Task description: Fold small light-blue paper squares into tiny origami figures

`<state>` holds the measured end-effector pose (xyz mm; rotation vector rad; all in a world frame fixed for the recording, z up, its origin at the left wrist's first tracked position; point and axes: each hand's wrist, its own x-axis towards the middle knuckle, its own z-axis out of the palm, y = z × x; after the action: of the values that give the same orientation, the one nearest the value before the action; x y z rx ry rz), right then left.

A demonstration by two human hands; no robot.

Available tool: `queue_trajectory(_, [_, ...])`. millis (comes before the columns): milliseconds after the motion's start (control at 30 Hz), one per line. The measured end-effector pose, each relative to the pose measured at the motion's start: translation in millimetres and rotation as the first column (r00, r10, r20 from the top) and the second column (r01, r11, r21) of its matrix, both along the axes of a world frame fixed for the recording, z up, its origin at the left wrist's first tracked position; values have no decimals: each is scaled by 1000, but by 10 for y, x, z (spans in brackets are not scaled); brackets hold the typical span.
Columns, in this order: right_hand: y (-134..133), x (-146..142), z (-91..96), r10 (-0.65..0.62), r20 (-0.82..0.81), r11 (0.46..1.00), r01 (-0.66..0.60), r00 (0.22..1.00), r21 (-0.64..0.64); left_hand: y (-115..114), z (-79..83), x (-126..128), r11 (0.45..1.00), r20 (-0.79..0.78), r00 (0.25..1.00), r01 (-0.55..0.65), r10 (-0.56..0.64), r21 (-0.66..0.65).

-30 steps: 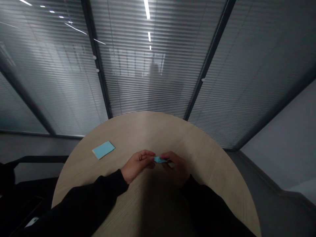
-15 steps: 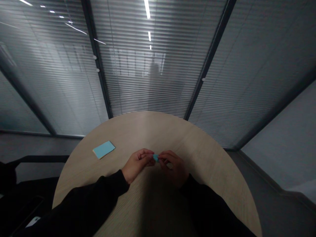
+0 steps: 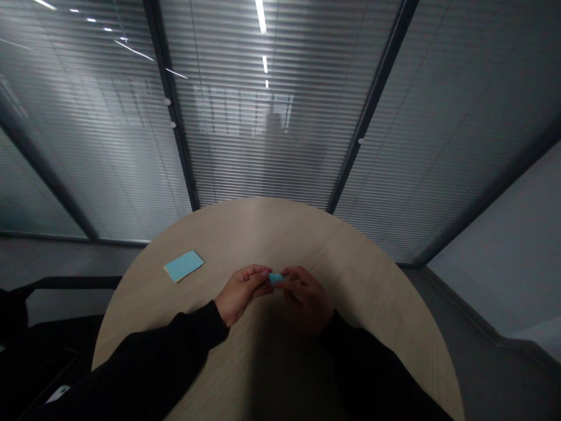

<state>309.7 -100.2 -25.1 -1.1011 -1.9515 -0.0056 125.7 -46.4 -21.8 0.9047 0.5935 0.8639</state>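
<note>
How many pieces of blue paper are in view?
2: a small folded piece between the left hand and right hand, and a flat rectangle on the wooden table. Hands may hide others.

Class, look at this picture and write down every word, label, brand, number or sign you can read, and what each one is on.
No text can be read here.
The blue pad of paper on the round wooden table shows no writing.
The small folded blue paper between the left hand and right hand shows none either.
The small white object at lower left is too dark to read.
</note>
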Motion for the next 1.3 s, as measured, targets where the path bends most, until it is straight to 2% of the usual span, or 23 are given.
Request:
queue_trajectory(100, [8,5,-26,-11,64,998,8,998,57,-1,2,2,1000,-10,1000,-4,4,-2])
queue_trajectory(200, [16,5,-47,-45,60,995,40,997,86,-2,1,5,1000,-19,1000,-11,11,-4])
queue_trajectory(433, [1,-27,0,-77,14,996,76,997,56,-5,-25,18,999,-64,998,-2,4,39])
queue_trajectory(600, [-8,-31,48,-87,37,996,86,996,36,-2,-48,18,995,-101,994,35,-26,88])
queue_trajectory(900, [-28,-10,66,-88,66,996,86,994,31,-10,-16,4,985,-158,984,107,-86,136])
queue_trajectory(1167, [-28,-12,34,-146,49,989,147,988,-17,-39,29,1,959,-242,962,179,-124,220])
queue_trajectory(1300, [-28,-43,52,-216,82,976,212,973,52,-24,-8,18,962,-243,963,167,-112,217])
